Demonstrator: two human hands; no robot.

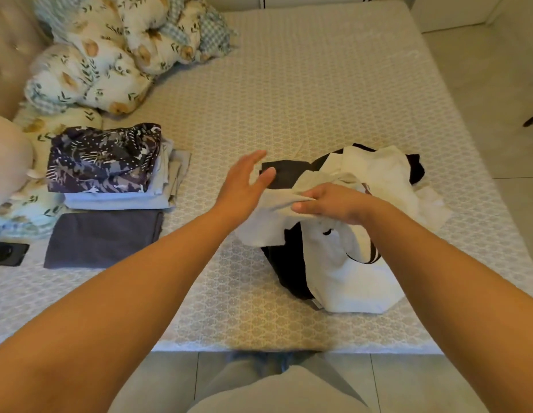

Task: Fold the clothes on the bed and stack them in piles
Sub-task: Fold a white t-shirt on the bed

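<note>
A loose heap of white and black clothes (360, 263) lies on the bed right of centre. My right hand (333, 204) grips a pale beige garment (268, 225) at the top of that heap, fingers curled into the cloth. My left hand (244, 183) hovers open just left of it, fingers spread and straight, holding nothing. At the left stands a folded pile (116, 192) topped by a purple patterned piece (104, 159). A folded dark grey garment (104, 238) lies flat in front of that pile.
Floral and checked pillows and bedding (110, 55) are bunched at the bed's far left. A black phone (7, 253) lies at the left edge. The patterned bedcover (304, 84) stretches bare beyond the heap. Tiled floor (497, 84) runs along the right.
</note>
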